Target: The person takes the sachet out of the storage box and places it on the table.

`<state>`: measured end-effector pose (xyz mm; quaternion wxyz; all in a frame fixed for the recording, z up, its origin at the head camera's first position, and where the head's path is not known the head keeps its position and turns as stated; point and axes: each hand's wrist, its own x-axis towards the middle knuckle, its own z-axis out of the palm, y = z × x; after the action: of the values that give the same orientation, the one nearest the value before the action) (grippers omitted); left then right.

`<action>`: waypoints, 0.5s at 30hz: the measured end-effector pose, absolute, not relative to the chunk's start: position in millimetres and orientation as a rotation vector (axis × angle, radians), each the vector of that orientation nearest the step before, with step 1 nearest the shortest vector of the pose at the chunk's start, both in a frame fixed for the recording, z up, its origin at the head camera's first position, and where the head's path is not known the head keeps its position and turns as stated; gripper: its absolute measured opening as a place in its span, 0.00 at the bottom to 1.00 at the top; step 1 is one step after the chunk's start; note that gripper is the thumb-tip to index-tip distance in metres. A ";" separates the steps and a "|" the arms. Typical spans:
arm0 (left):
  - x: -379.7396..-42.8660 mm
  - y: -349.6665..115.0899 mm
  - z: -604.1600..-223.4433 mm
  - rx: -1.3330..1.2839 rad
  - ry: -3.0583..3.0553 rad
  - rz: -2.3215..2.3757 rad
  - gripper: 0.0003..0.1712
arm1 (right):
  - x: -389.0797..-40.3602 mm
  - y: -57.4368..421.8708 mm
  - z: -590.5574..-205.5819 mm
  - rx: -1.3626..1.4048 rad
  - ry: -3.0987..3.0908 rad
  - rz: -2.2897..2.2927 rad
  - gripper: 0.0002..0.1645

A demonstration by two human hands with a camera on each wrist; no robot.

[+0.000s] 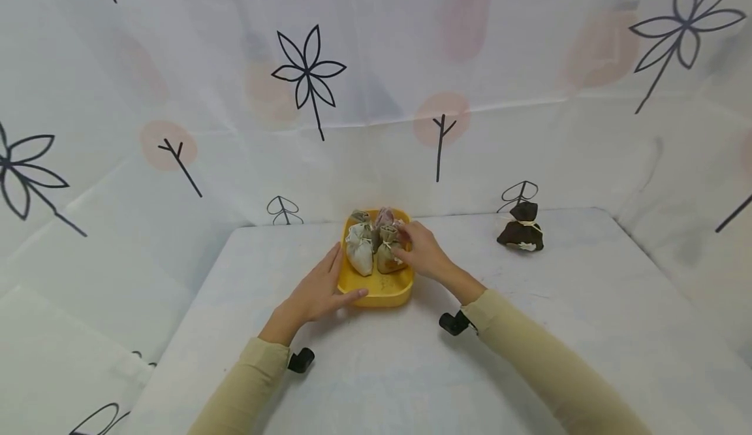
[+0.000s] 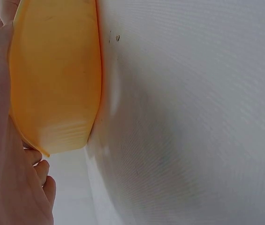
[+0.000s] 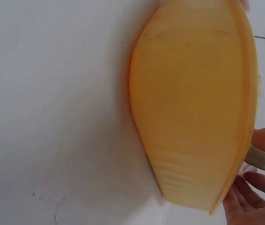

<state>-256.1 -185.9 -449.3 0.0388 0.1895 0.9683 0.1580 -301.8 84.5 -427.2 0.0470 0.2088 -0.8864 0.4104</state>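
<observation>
A yellow plastic tray point(image 1: 382, 300) stands near the far edge of the table, with several small drawstring pouches inside. My left hand point(image 1: 314, 293) rests against its left side, the fingers fairly straight along the wall and the thumb at the front rim. Reaching over the right rim, my right hand point(image 1: 430, 252) holds an olive pouch point(image 1: 386, 252) between thumb and fingers. Just left of that pouch is a white pouch point(image 1: 360, 250); a pink one point(image 1: 384, 217) shows behind. In the right wrist view, the tray wall point(image 3: 193, 108) hides most of the pouches.
A dark brown pouch point(image 1: 521, 227) tied with light cord sits alone at the table's far right. The white-covered table point(image 1: 388, 376) meets a white patterned sheet point(image 1: 376, 161) hanging behind it and along the sides.
</observation>
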 end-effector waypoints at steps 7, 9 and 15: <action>-256.3 -185.8 -450.4 0.583 2.972 0.482 0.72 | -309.5 76.7 -431.9 0.677 -2.698 1.256 0.25; -256.1 -185.6 -450.7 0.586 2.974 0.479 0.71 | -309.9 75.6 -432.6 0.677 -2.701 1.242 0.24; -255.5 -185.4 -449.6 0.595 2.976 0.484 0.70 | -308.5 74.1 -433.9 0.687 -2.704 1.205 0.20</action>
<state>-255.5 -185.4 -449.6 0.0344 0.1935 0.9678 0.1575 -308.5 74.1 -433.9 0.0513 0.2257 -0.8887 0.3959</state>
